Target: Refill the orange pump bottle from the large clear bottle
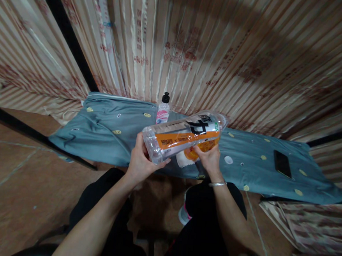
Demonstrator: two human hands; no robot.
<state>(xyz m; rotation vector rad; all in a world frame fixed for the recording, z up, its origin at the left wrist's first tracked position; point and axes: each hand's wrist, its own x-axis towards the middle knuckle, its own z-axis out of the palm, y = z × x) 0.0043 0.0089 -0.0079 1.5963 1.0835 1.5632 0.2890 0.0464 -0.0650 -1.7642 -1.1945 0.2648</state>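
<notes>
A large clear plastic bottle [185, 135] with an orange and silver label is held tilted above the cloth-covered surface, its right end higher. My left hand [142, 159] grips its lower left end, thumb along the near side. Behind and below the bottle, my right hand [210, 158] is wrapped round a clear container of orange liquid [207, 145], mostly hidden by the large bottle and my fingers. A white crumpled piece [184, 159], perhaps tissue, lies under it. Just right of my right hand sits a white round disc [228, 159], like a cap.
A small bottle [163, 112] with a black cap and pink label stands behind. A dark phone [282, 164] lies at the right on the blue-grey patterned cloth [106, 127]. Black frame bars [66, 35] and a striped curtain [211, 49] surround the surface.
</notes>
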